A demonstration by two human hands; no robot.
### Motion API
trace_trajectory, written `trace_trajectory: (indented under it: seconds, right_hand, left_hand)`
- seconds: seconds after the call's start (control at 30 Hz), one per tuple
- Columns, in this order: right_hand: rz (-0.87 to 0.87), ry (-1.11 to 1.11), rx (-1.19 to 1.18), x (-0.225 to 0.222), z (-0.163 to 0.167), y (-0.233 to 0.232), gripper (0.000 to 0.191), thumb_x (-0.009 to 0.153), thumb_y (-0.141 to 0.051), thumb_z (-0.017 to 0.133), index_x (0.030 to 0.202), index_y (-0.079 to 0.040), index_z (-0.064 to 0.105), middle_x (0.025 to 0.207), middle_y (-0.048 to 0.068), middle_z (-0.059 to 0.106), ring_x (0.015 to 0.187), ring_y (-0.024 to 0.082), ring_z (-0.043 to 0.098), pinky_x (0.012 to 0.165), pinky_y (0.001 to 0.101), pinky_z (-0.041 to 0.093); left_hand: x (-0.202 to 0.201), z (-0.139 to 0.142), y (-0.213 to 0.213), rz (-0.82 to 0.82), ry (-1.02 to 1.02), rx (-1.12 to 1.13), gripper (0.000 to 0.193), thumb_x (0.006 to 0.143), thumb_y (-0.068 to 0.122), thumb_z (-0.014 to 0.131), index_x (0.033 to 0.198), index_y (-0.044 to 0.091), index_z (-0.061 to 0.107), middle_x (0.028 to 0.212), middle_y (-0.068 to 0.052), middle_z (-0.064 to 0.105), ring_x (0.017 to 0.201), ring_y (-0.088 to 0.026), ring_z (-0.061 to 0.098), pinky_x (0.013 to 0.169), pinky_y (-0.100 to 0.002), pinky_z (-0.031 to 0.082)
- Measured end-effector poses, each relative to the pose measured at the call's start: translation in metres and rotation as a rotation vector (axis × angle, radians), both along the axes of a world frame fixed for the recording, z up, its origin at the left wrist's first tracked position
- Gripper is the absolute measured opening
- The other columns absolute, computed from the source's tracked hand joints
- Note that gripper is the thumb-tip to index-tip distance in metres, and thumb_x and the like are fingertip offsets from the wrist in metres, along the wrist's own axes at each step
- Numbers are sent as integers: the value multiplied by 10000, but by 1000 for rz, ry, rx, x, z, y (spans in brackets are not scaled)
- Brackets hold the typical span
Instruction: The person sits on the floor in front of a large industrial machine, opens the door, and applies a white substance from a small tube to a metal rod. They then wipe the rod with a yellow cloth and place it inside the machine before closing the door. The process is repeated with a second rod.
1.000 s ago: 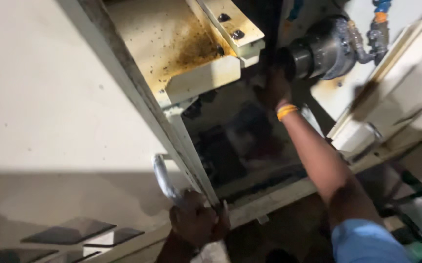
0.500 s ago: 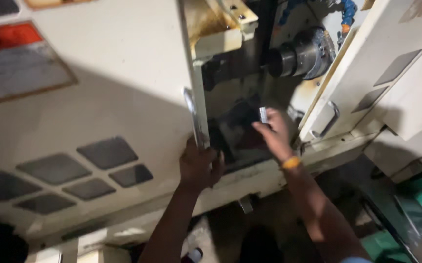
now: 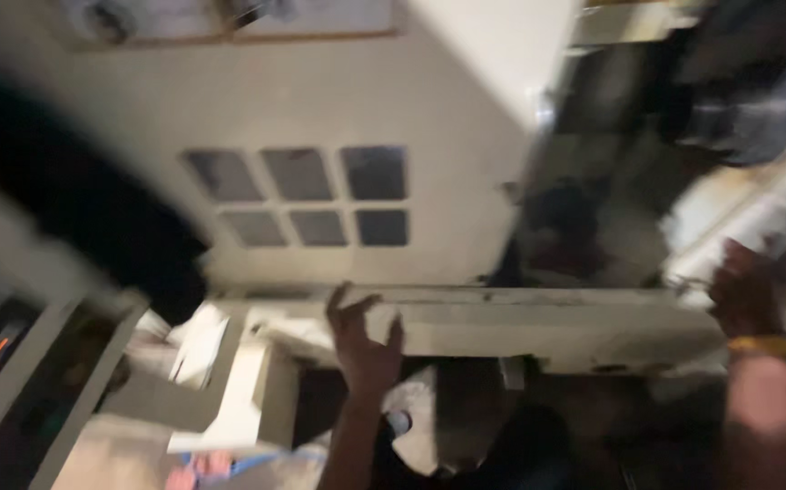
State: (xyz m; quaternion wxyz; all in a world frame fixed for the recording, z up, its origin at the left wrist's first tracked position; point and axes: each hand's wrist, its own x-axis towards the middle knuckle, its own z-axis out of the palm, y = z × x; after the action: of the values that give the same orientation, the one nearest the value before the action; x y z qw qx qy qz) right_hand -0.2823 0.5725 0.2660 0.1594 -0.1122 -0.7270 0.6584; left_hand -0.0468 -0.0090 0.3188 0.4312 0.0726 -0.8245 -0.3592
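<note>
Nearest, low at centre: left hand point(image 3: 363, 349), fingers spread, released, holding nothing, just before the cream ledge point(image 3: 538, 322). At right: right hand point(image 3: 745, 290) with yellow wristband point(image 3: 761, 346), against the ledge's right end; grip too blurred to tell. Ledge's long axis running left to right. Beyond: cream machine door point(image 3: 338, 118) with six dark squares point(image 3: 307, 195).

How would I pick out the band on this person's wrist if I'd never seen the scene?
Start at the big cream machine door with its grid of dark window panes. Go to the lower right, where the right hand reaches up. The wrist band sits just below it, the only bright yellow-orange thing there.
</note>
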Motion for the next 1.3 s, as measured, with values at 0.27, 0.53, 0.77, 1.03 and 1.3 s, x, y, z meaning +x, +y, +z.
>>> trace_trajectory:
  seconds: [0.27,0.53,0.77,1.03,1.3]
  right_hand:
    - [140,-698,134,-9,-74,-64,516,1075,-495,511,1317,-59,379,816,102,408,711,292,445,629,491,392]
    - [169,-73,167,18,-41,-192,454,1038,-288,587,1373,-46,401,912,117,537,772,250,544,688,433,459]
    - [352,136,146,38,-61,-251,484,1005,-107,653,1423,-35,420,995,130,650,825,213,630,740,382,517]
    - [527,138,87,51,-56,-305,505,992,-53,644,1447,-9,429,1022,145,711,891,208,671,751,371,558]
    - [449,316,299,91,-10,-330,577,918,-62,687,1388,-43,353,984,69,640,842,204,684,668,375,622]
  left_hand:
    - [116,1,-132,759,-78,43,700,680,245,860,1332,133,631,1686,-238,143,1369,-499,438,971,-578,483]
    - [145,34,-161,973,-366,-49,919,688,375,897,1495,128,534,1680,-235,36,1369,-506,395,949,-611,476]
    - [124,33,-174,797,-8,25,933,657,335,976,1422,66,514,1665,-285,-96,1378,-557,431,955,-545,557]
    - [48,6,-127,456,228,233,922,742,196,978,1512,78,484,1703,-206,1,1348,-410,521,855,-395,644]
    - [38,-61,-70,219,40,382,874,742,140,932,1478,53,467,1648,-207,189,1131,-301,629,825,-372,615]
